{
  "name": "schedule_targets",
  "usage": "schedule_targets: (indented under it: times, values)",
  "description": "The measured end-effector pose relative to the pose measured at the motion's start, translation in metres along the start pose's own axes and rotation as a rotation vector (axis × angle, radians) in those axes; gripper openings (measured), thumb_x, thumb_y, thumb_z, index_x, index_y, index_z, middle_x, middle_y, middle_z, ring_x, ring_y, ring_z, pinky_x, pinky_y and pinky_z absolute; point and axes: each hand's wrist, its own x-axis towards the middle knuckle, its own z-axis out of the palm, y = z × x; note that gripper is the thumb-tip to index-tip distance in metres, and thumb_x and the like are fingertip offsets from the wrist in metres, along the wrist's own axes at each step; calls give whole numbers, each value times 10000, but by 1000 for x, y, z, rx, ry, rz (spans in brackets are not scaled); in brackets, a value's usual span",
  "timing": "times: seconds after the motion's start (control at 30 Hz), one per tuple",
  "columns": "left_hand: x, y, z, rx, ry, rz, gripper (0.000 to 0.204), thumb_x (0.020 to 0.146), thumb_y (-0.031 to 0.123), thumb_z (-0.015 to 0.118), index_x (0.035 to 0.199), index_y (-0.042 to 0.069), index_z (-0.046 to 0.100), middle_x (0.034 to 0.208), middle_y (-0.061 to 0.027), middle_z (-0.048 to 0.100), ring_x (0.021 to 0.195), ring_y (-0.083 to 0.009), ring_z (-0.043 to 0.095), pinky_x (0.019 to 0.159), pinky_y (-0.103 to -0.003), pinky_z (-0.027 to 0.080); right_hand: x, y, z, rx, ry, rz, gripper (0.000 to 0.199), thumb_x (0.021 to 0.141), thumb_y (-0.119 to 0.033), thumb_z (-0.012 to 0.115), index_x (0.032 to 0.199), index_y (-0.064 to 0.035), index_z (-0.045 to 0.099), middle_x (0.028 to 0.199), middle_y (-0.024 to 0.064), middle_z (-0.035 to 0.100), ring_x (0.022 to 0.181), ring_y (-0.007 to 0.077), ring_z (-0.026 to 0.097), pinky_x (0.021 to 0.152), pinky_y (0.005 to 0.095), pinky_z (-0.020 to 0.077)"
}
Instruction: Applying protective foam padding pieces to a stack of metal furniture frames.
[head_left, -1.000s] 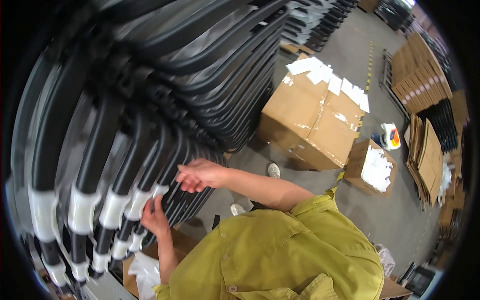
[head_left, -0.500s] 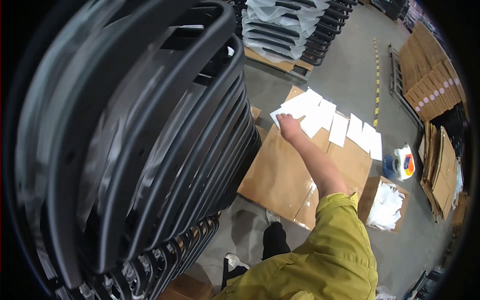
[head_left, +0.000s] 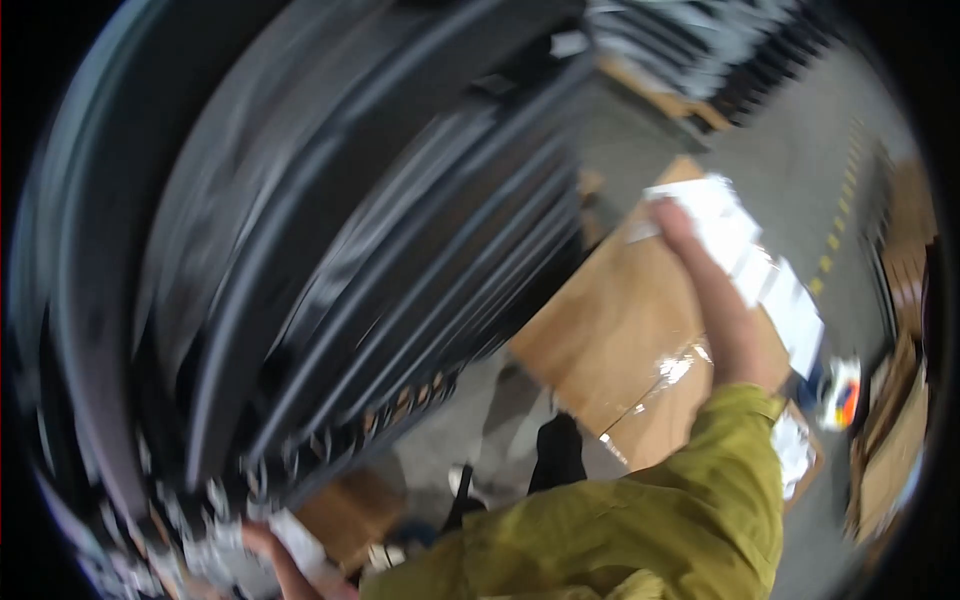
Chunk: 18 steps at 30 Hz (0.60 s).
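White sheets (head_left: 715, 218) line far edge of cardboard carton (head_left: 600, 330); right hand (head_left: 672, 215) on them near corner, left hand (head_left: 263, 541) apart, beside pale wrapping (head_left: 222, 562); both grips unclear; coloured label (head_left: 848, 400) on container (head_left: 831, 398) blurred.

The light around me is even and moderately bright over the grey floor (head_left: 790, 150), with a soft, dim shadow beside the cardboard box (head_left: 600, 320). Hard white glare breaks on the clear tape (head_left: 680, 368) across its top, and the white paper sheets (head_left: 715, 225) wash out nearly to blank. A dull sheen runs along the black tubular frames (head_left: 235, 330); the gaps between them sink into darkness. Motion smears everything: the right hand (head_left: 672, 218) loses its finger outlines, and the left hand (head_left: 262, 540) is a soft shape low down. Toward the rim the frames bow strongly, the flattened cardboard (head_left: 895, 430) leans and blurs, and black vignetting swallows the corners.
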Motion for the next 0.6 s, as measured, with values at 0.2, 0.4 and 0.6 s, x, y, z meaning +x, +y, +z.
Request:
schedule_targets:
  times: [0.2, 0.4, 0.6]
  values:
    - [-14, 44, -34, -174, -58, -28, 178, 771, 132, 447, 769, -14, 550, 702, -216, 555, 692, -374, 544, 596, -399, 423, -74, -42, -122, 28, 161, -222, 24, 709, -31, 484, 697, -18, 469, 682, 176, 525, 649, 384, 481, 569, 399, 387]
    - [-27, 48, -56, -563, 6, 148, 255, 727, -30, 439, 963, 14, 527, 890, -182, 543, 827, -337, 518, 710, -362, 419, -209, -299, -122, 838, -362, -213, 123, 779, -107, 552, 847, -5, 553, 632, -1, 512, 584, 61, 452, 530, 228, 383]
    - [-33, -48, -35, -744, -36, 578, 306, 681, -70, 479, 970, 12, 538, 980, -138, 546, 890, -300, 524, 773, -353, 422, -332, -585, -24, 1033, -476, -620, 99, 754, -121, 542, 773, -24, 550, 621, 57, 530, 572, 104, 468, 539, 277, 406]
